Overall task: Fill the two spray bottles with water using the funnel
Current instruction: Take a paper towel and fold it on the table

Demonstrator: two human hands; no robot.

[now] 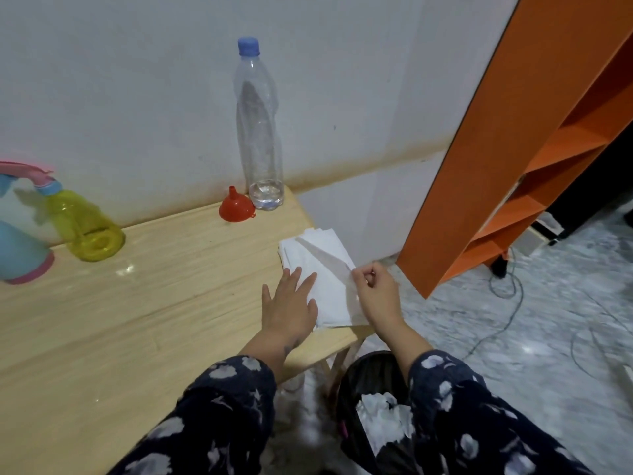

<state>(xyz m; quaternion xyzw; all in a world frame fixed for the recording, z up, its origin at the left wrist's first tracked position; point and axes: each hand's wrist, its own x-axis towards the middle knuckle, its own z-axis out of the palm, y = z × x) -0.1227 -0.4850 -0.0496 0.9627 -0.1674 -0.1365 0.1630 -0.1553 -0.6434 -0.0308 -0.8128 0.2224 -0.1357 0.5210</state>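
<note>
A yellow spray bottle (85, 228) with a pink and blue trigger head stands at the table's left, beside a blue spray bottle (20, 248) cut off by the frame edge. A red funnel (237, 205) lies mouth-down by the wall, next to a tall clear water bottle (260, 132) with a blue cap and a little water at its bottom. A stack of white tissues (318, 269) lies at the table's right edge. My left hand (289, 303) presses flat on the stack. My right hand (375, 293) pinches the top tissue's edge and lifts it.
The light wooden table (137, 303) stands against a white wall. A black bin (376, 416) with crumpled white tissue sits on the floor under my right arm. An orange shelf unit (513, 149) stands to the right, with cables across the grey floor.
</note>
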